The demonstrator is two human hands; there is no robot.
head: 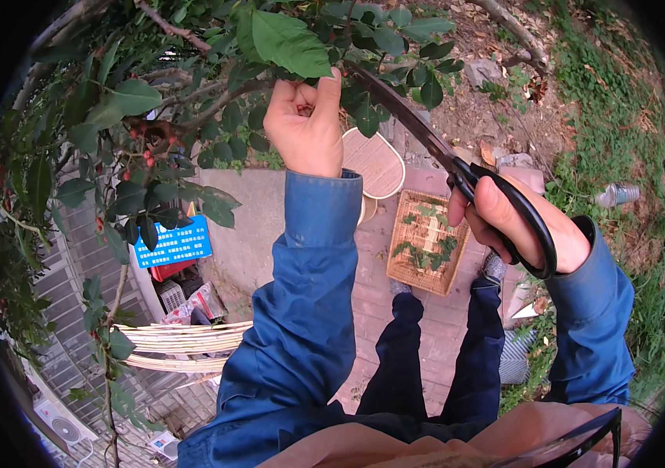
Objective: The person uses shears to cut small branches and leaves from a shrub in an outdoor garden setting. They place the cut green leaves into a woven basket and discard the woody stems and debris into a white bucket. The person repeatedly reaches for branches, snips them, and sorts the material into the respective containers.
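Note:
My left hand (309, 126) is raised among the branches, its fingers curled around part of a leafy twig, with a small red berry showing between them. A broad green leaf (290, 44) covers the space just above the fingertips. My right hand (502, 219) grips large scissors (420, 126) with black handles and long dark blades. The blades point up and left into the foliage, their tips close beside my left thumb; leaves partly hide them. Below the hands, a rectangular wicker basket (394, 266) stands on the paving near my feet, holding several cut leafy sprigs (429, 254).
Berry-bearing branches (209, 111) spread across the upper left. A round-cornered woven seat (373, 164) stands behind the basket. Bamboo strips (186, 339) and a blue sign (173, 241) with writing are at left. A plastic bottle (618, 194) lies on the grassy slope at right.

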